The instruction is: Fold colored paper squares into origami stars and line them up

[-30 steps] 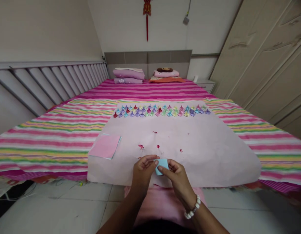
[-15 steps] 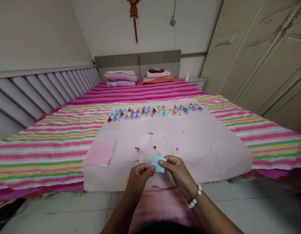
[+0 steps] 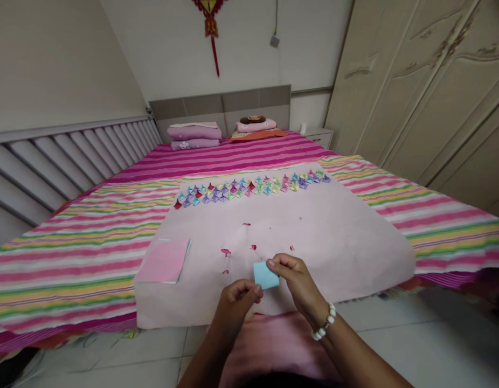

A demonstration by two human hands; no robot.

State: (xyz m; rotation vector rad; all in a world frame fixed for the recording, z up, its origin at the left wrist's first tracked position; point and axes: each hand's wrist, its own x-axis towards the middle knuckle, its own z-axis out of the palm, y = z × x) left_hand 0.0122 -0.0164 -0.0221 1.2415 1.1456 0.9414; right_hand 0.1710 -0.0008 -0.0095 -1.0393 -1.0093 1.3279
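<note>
A small light-blue paper square (image 3: 264, 275) hangs over the near edge of the pale pink sheet (image 3: 338, 237) that covers the bed. My right hand (image 3: 296, 279), with a white bead bracelet at the wrist, pinches its upper right corner. My left hand (image 3: 238, 298) is curled closed at the paper's lower left corner, thumb and fingers pressed together on it. A stack of pink paper squares (image 3: 164, 261) lies to the left on the sheet. Several small folded paper stars (image 3: 249, 188) in many colours lie in a long row at the sheet's far edge.
The bed has a striped pink, green and yellow cover (image 3: 71, 248). Folded bedding and pillows (image 3: 195, 136) sit at the headboard. A slatted rail (image 3: 63, 161) runs along the left, wardrobe doors (image 3: 427, 91) stand right. Small red scraps (image 3: 226, 252) dot the sheet.
The view has swung left and tilted. The blue paper has been turned flatter and lifted a little by my right hand; my left hand has dropped lower, toward the paper's bottom corner.
</note>
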